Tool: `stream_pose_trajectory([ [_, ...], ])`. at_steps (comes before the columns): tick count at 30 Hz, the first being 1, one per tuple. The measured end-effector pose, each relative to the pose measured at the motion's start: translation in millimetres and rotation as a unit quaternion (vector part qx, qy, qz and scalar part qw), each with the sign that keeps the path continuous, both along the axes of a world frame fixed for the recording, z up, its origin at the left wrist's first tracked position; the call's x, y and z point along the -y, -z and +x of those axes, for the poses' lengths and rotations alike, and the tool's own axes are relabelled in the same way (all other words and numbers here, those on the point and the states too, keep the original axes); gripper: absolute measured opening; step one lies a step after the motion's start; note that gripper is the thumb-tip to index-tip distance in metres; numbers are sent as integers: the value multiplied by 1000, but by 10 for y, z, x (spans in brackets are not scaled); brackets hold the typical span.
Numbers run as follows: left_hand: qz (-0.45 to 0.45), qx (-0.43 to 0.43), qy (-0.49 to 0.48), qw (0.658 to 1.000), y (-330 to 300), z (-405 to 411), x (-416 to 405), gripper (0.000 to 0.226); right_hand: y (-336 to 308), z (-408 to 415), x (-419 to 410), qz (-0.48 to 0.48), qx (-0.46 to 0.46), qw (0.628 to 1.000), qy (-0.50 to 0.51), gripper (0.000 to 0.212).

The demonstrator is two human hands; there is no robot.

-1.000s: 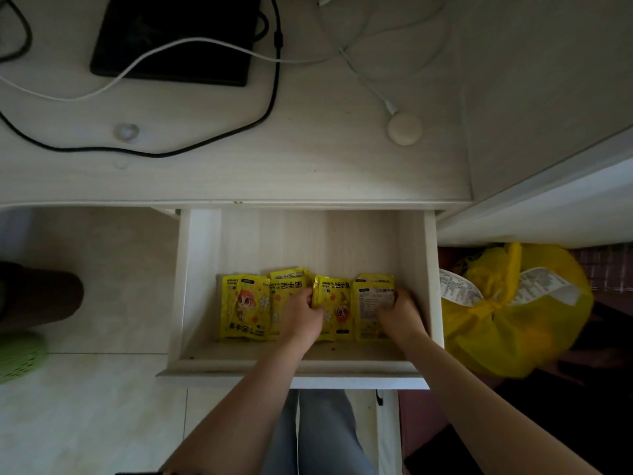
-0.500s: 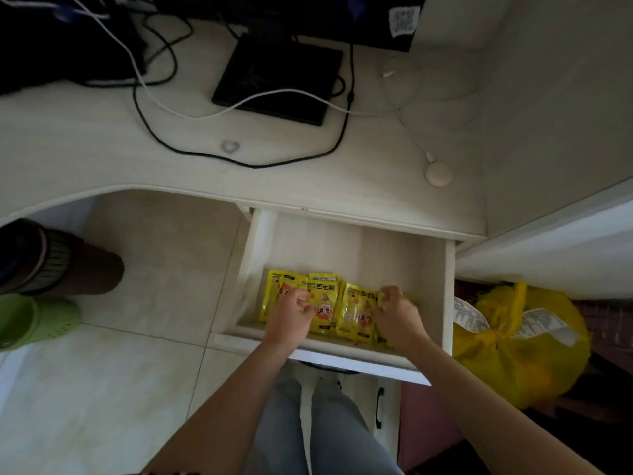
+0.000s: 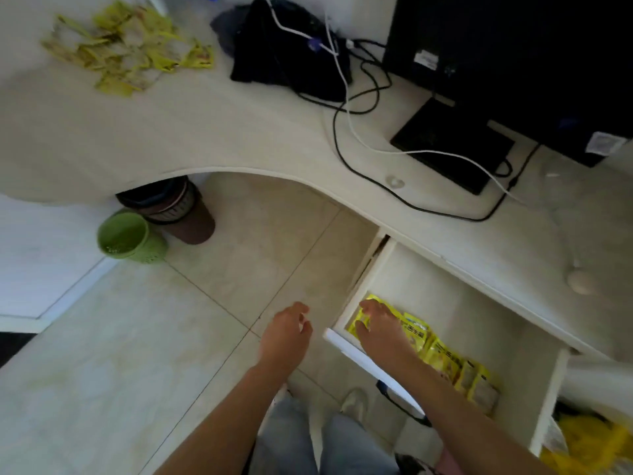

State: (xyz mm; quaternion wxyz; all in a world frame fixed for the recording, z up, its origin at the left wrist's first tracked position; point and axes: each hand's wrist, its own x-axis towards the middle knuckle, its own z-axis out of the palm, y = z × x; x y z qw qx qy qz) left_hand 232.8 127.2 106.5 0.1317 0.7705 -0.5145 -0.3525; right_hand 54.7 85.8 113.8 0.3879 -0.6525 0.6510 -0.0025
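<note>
The desk (image 3: 205,132) fills the upper frame and hides the back of its open drawer (image 3: 462,303) at lower right. Blurred yellow packets (image 3: 442,354) line the drawer's front, partly hidden under the right forearm. The right hand (image 3: 380,323) lies on the leftmost packet; whether it grips is unclear. The left hand (image 3: 286,334) hangs left of the drawer, loosely curled and empty

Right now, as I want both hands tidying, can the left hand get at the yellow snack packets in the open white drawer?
Probably yes. The left hand hangs open just outside the drawer, which is pulled out and uncovered; only the right hand resting on the nearest yellow snack packets stands between.
</note>
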Motion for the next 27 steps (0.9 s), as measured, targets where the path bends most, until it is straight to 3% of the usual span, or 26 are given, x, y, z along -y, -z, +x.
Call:
stream_pose_trajectory([
  [5,-17,49,-62,997,-85,850,-158,26,-55,858,136,-20,-13,996,-88,36],
  [16,-44,95,-155,982,-140,2283,-270,24,-117,2271,468,-24,11,988,-149,38],
  [27,-36,67,-254,964,-195,3279,587,23,-221,3412,1591,-50,59,980,-184,34],
])
